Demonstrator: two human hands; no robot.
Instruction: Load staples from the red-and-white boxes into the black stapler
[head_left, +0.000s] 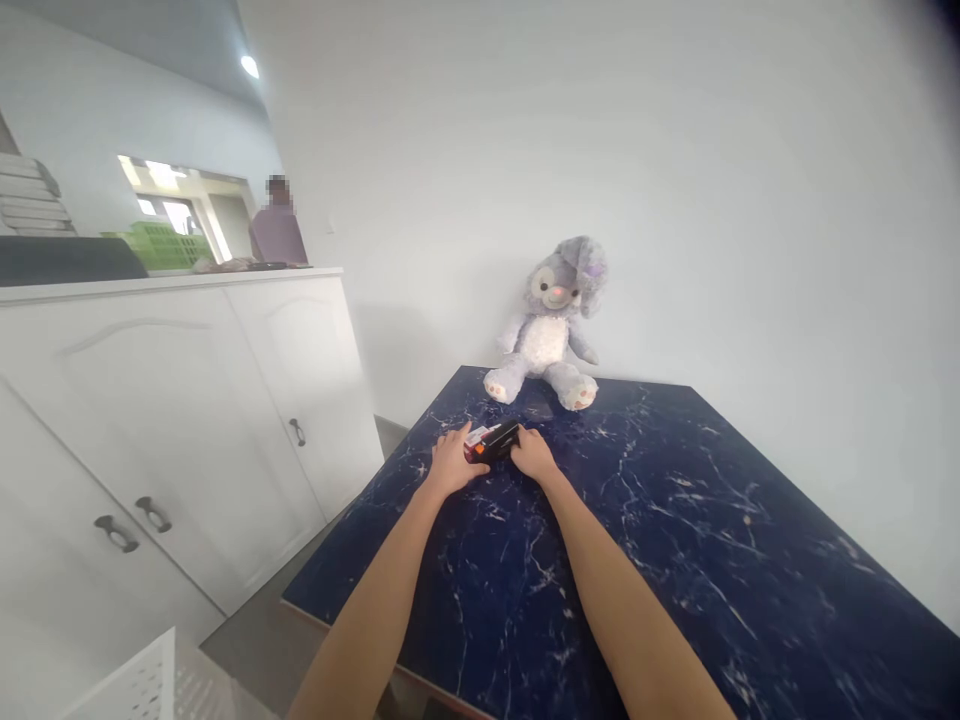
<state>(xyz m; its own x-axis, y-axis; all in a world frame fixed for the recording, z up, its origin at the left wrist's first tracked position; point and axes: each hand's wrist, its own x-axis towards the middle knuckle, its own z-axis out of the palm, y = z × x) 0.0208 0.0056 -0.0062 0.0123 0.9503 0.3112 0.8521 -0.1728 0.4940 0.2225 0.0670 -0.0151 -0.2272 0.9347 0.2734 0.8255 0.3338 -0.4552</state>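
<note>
A small black device with an orange-red end and a white label (491,440) lies on the dark blue marbled table (675,540). My left hand (452,461) rests against its left end, fingers curled around it. My right hand (532,453) grips its right end from the other side. Both arms stretch forward over the tabletop. Just beyond the device, a grey and white plush rabbit (550,325) sits upright against the wall, facing me.
White cabinets with metal handles (180,420) stand to the left, across a narrow strip of floor. Behind their counter a person (277,230) stands far off near green crates (161,245). A white slatted thing (142,685) shows at the lower left.
</note>
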